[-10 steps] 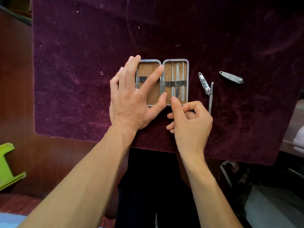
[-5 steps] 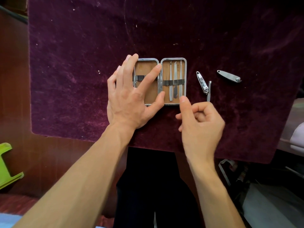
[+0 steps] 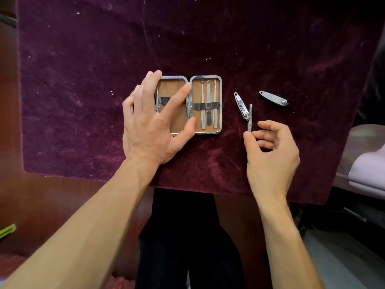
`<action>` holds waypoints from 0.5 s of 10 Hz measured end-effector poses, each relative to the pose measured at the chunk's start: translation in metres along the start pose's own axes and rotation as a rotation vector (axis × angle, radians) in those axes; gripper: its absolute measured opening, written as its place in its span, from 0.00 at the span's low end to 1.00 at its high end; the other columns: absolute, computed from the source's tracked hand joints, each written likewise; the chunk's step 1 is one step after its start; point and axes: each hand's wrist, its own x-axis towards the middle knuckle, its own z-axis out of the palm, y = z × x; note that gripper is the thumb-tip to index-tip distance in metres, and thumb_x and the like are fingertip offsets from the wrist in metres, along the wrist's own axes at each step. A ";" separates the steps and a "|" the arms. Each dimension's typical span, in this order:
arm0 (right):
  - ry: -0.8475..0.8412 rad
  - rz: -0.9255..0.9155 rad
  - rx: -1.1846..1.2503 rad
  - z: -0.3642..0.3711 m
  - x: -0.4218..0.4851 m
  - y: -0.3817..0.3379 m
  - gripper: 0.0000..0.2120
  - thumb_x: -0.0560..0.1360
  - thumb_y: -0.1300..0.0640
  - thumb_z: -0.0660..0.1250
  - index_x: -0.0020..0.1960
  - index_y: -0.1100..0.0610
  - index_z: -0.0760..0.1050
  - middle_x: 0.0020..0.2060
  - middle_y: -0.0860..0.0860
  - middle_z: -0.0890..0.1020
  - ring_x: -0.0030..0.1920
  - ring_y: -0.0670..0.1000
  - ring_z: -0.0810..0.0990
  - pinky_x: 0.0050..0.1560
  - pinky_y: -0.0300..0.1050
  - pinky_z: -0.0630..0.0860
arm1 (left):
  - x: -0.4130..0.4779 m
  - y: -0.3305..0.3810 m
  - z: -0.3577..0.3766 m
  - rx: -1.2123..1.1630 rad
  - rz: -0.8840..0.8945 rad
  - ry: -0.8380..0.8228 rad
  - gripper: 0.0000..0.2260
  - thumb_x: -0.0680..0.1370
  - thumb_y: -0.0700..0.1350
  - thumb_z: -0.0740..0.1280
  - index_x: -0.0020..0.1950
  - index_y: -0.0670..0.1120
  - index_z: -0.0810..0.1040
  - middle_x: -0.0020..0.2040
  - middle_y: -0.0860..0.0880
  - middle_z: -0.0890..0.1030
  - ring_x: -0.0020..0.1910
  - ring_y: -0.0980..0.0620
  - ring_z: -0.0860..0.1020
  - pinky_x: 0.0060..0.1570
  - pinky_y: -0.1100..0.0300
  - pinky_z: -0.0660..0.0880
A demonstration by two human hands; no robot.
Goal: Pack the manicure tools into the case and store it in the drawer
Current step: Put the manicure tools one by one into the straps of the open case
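Observation:
An open metal-rimmed manicure case (image 3: 220, 105) with a tan lining lies on the purple velvet cloth (image 3: 83, 80). Its right half holds three slim steel tools (image 3: 209, 105) under an elastic band. My left hand (image 3: 152, 122) rests flat on the left half with straight fingers, hiding most of it; one thin tool shows beside my fingers. To the right lie a nail file (image 3: 250, 116), a small nail clipper (image 3: 241, 105) touching it, and a second clipper (image 3: 273, 98) farther right. My right hand (image 3: 270, 157) pinches the file's near end between thumb and fingertip.
The velvet cloth covers a dark wooden table (image 3: 41, 205) and ends just in front of my wrists. A pale cushioned seat (image 3: 366, 170) stands at the right edge. Something green (image 3: 7, 230) pokes in at the lower left. No drawer is in view.
My right hand left the case's lower edge, moved right and took the near end of the nail file. The left hand stayed on the case.

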 end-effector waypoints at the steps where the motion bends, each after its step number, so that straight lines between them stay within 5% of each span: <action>1: -0.010 0.032 -0.019 -0.001 0.000 -0.001 0.11 0.78 0.55 0.77 0.56 0.44 0.80 0.41 0.40 0.85 0.41 0.36 0.83 0.56 0.41 0.82 | 0.000 0.000 -0.001 0.001 0.000 -0.002 0.27 0.79 0.64 0.63 0.77 0.59 0.69 0.78 0.39 0.67 0.78 0.40 0.66 0.72 0.42 0.66; 2: -0.013 0.046 -0.034 -0.003 -0.001 -0.003 0.08 0.77 0.53 0.78 0.53 0.43 0.82 0.37 0.40 0.85 0.39 0.35 0.82 0.63 0.56 0.82 | 0.000 0.001 -0.001 -0.001 0.004 0.000 0.27 0.80 0.64 0.63 0.77 0.59 0.69 0.78 0.39 0.67 0.78 0.40 0.66 0.72 0.42 0.67; 5: 0.014 0.042 -0.063 -0.002 -0.006 -0.004 0.06 0.77 0.51 0.78 0.49 0.41 0.83 0.41 0.39 0.85 0.40 0.36 0.82 0.63 0.59 0.80 | 0.000 0.001 -0.002 -0.008 -0.005 -0.004 0.27 0.80 0.64 0.63 0.77 0.58 0.70 0.78 0.39 0.67 0.78 0.40 0.66 0.72 0.41 0.66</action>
